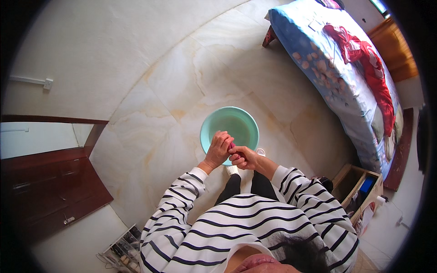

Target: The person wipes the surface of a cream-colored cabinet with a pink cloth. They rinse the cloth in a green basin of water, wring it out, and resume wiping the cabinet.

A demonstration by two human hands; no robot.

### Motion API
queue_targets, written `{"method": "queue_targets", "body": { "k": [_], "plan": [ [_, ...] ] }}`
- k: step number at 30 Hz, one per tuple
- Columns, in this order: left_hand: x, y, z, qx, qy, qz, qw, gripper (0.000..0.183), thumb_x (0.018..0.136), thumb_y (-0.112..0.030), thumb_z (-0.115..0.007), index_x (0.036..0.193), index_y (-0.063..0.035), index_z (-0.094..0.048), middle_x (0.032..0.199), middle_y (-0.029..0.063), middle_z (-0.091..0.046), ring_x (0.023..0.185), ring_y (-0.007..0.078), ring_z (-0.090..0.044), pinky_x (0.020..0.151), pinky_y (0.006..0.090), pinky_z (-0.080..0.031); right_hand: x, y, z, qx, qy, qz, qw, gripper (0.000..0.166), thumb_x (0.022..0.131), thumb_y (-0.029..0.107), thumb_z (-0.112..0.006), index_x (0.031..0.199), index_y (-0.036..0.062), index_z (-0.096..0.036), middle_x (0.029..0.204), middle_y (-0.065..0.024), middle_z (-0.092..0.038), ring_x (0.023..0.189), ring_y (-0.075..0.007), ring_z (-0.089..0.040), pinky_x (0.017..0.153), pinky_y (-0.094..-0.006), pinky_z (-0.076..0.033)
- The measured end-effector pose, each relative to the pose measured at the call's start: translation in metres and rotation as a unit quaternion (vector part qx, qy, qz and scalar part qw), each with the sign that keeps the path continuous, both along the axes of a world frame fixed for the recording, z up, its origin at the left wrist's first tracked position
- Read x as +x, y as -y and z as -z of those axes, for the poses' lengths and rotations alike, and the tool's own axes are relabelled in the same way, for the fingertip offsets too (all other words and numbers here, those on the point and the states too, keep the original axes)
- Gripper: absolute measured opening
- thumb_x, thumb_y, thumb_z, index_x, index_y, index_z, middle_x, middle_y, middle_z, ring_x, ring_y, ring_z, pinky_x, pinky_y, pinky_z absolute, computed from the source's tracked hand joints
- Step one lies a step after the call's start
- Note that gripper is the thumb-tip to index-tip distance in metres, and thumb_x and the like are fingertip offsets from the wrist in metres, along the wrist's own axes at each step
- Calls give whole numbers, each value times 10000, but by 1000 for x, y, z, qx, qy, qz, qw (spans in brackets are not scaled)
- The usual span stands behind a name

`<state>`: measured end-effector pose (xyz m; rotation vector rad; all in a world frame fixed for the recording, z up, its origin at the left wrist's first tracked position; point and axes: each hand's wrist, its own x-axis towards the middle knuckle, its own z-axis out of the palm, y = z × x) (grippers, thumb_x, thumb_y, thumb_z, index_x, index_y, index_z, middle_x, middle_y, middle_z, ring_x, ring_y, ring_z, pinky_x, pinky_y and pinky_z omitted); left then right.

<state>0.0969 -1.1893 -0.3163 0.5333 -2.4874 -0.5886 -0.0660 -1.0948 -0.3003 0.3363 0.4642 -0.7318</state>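
My left hand [217, 150] is closed around one end of a small dark pink, bunched-up cloth [232, 146]. Gripping its other end is my right hand [246, 158], just to the right and slightly lower. The fingers cover most of the cloth, so its full shape is hidden. Both hands are above the near part of a round mint-green basin [255, 129], which stands on the floor in front of my feet. Cloudy water [235, 128] shows inside it.
A bed [321, 68] with a floral sheet and a red garment [379, 88] stands at the right. Nearer is a wooden cabinet [367, 201]. A dark red door [61, 191] is at the left, with a shelf rack [124, 247] below it. Marble-look tiles [160, 129] cover the floor.
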Motion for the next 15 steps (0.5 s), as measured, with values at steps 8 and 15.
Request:
{"method": "queue_targets", "body": {
  "k": [8, 15],
  "plan": [
    [0, 10, -37, 84, -70, 76, 991, 277, 802, -114, -790, 900, -47, -541, 831, 116, -553, 743, 300, -599, 609, 406, -506, 1, -5, -56, -65, 8, -58, 996, 100, 975, 187, -608, 965, 140, -520, 653, 80, -348, 530, -12, -332, 380, -144, -233],
    [7, 28, -62, -45, 43, 112, 992, 195, 862, -183, -732, 844, -69, -575, 751, 84, -565, 658, 267, -626, 530, 361, -508, 4, 4, -70, -150, -153, -118, 970, 210, 927, 162, -682, 849, 129, -490, 637, 65, -367, 470, -43, -313, 391, -211, -213]
  ]
}}
